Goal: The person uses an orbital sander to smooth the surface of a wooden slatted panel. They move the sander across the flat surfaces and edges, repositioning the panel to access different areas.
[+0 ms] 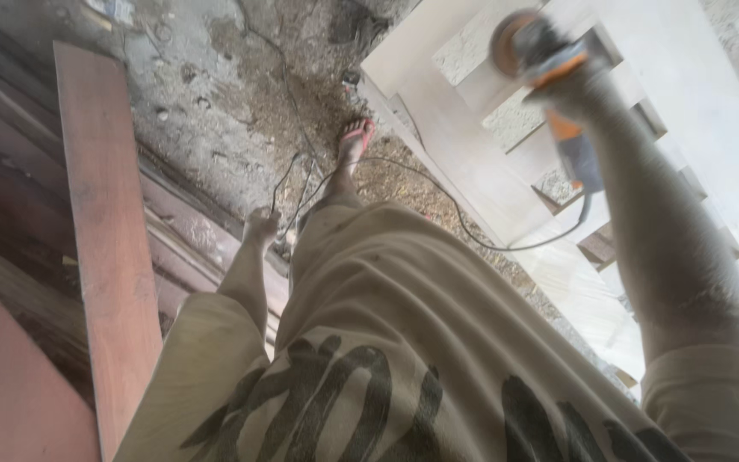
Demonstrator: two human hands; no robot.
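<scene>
Nearest the camera hangs the person's pale shirt [387,342] with dark print, and from its right sleeve the arm stretches out to the right hand [568,79], whose fingers are closed around the body of an orange and grey angle grinder [549,64]; the hand sits on the tool just behind its round disc [506,41], which stands at the far end of the grip, above the pale wooden frame [506,171] of whitish boards. The orange handle and black cable [472,235] trail back under the forearm, the cable looping over the boards toward the legs. The left hand [260,227] hangs low beside the hip, fingers loosely curled, holding nothing that can be made out. Judging by this, the step in hand is bringing the grinder onto the frame; the next move would call for a steady lowering of the disc with the cable kept off its path. Farther off are a foot in a red sandal [356,137], a reddish plank [104,239] leaning left, and a rough, dusty concrete floor [215,85]
</scene>
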